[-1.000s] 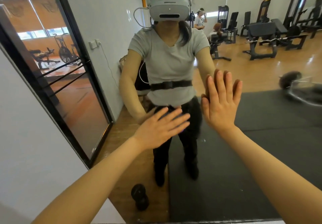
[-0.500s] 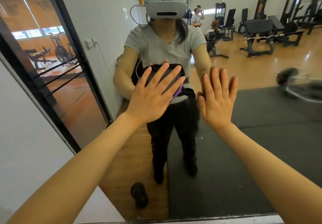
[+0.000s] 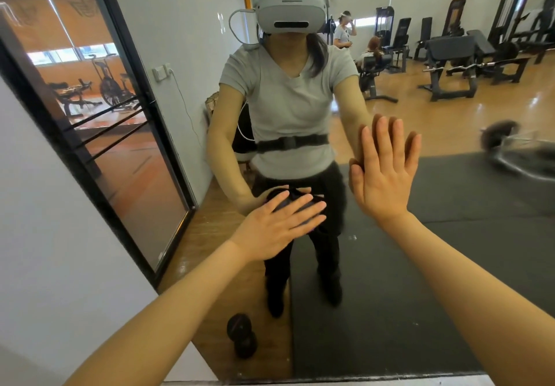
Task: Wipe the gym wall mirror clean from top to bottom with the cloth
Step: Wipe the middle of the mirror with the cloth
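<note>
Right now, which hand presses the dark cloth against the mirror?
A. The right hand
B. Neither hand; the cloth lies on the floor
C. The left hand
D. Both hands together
C. The dark cloth shows under the spread fingers of the left hand, flat on the mirror, while the right hand rests bare on the glass, apart from the cloth.

The person's arms are bare; the mirror (image 3: 450, 265) reflects a grey short-sleeved tee (image 3: 288, 100), black waist strap (image 3: 291, 143), black trousers (image 3: 327, 205), and grey-white headset (image 3: 289, 10) above the tee.
</note>
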